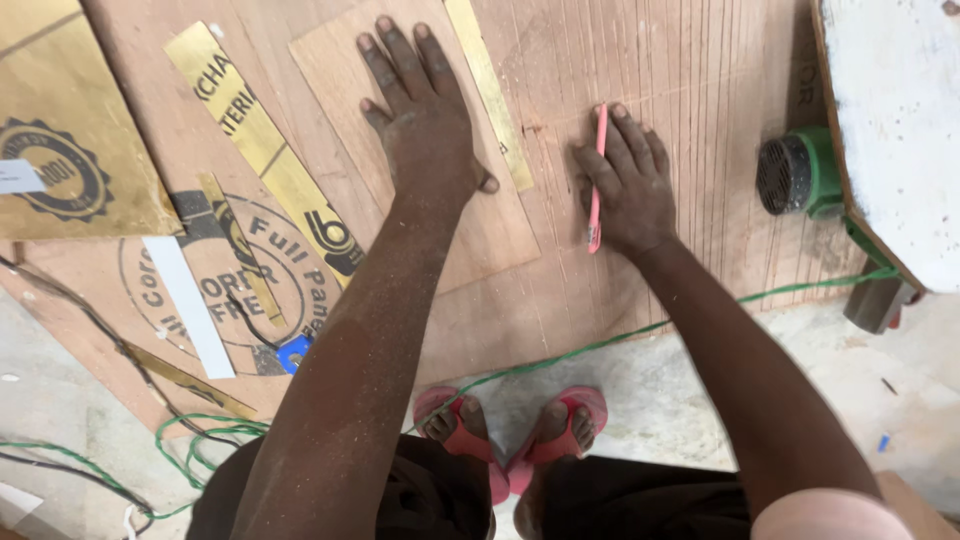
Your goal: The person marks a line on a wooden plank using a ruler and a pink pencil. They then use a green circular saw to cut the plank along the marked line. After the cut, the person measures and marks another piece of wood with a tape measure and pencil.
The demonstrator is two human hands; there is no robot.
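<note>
left hand (425, 125) flat, fingers spread, pressing small plywood panel (470, 215) | right hand (625, 185) pinching pink pencil (596, 180), long axis pointing away from person, seemingly tip-down on plywood sheet (700, 80) just right of panel

A green power tool (800, 172) sits at the right beside a white board (895, 120). Green cable (600, 345) trails across the concrete floor (640, 400). Gold-faced strips (262, 150) lie left, near pink sandals (510, 430).
</note>
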